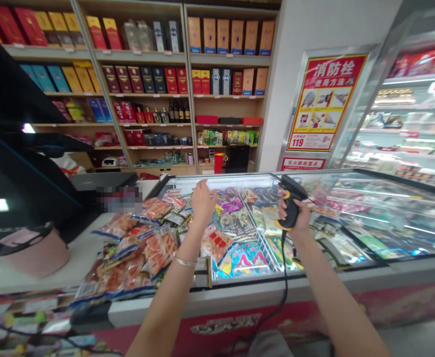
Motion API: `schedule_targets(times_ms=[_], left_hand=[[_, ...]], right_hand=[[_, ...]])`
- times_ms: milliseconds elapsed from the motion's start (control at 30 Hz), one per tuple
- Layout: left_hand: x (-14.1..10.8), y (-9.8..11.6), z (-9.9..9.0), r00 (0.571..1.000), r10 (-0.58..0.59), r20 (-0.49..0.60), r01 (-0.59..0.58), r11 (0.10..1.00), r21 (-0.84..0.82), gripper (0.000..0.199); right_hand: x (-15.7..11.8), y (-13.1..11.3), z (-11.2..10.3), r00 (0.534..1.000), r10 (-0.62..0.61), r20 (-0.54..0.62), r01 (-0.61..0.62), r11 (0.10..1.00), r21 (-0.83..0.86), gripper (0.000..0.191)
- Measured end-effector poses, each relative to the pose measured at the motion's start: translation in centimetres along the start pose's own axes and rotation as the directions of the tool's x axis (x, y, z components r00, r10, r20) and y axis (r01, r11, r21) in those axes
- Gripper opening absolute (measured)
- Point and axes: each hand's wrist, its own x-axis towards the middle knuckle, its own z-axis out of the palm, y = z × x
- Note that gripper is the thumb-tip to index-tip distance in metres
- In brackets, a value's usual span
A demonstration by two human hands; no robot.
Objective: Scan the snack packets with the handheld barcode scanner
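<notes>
My right hand (301, 218) is closed around the handle of a black and yellow barcode scanner (292, 191), held above the glass-topped chest freezer (351, 270). The scanner's black cable hangs down the freezer front. Over the freezer's left part hovers my left hand (203, 202), its thumb apart from the slightly bent fingers, and I see nothing in it. Left of that forearm lies a heap of clear, blue-edged food packs (160, 250) with orange-pink contents. A similar red-labelled pack (217, 243) lies just right of the left wrist.
At left stand a dark checkout screen (13, 163) and a pink basket-like container (35, 253) on a white counter (80, 248). Shelves of boxed bottles (223, 37) line the back wall. A red and yellow poster (327, 104) hangs beside a lit refrigerated shelf (407, 119) at right.
</notes>
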Motion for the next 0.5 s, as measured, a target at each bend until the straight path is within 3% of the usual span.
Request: schedule_targets(times_ms=[100, 200, 367, 500], left_hand=[[0.6, -4.7, -0.6, 0.983, -0.137, 0.121, 0.105, 0.966, 0.237, 0.038], [0.2, -7.8, -0.3, 0.938, -0.254, 0.235, 0.142, 0.903, 0.405, 0.032], [-1.0, -9.3, 1.2, 0.921, -0.291, 0.260, 0.136, 0.864, 0.485, 0.035], [-1.1, -9.9, 1.2, 0.904, -0.332, 0.268, 0.180, 0.866, 0.466, 0.042]], right_hand=[[1.8, 4.3, 3.6, 0.987, 0.115, 0.109, -0.117, 0.993, 0.019, 0.025], [3.3, 8.7, 5.6, 0.945, 0.250, 0.213, -0.251, 0.968, -0.021, 0.024], [4.3, 14.9, 5.6, 0.846, 0.464, 0.265, -0.449, 0.886, -0.115, 0.023], [3.8, 17.3, 4.5, 0.803, 0.532, 0.269, -0.514, 0.847, -0.139, 0.025]])
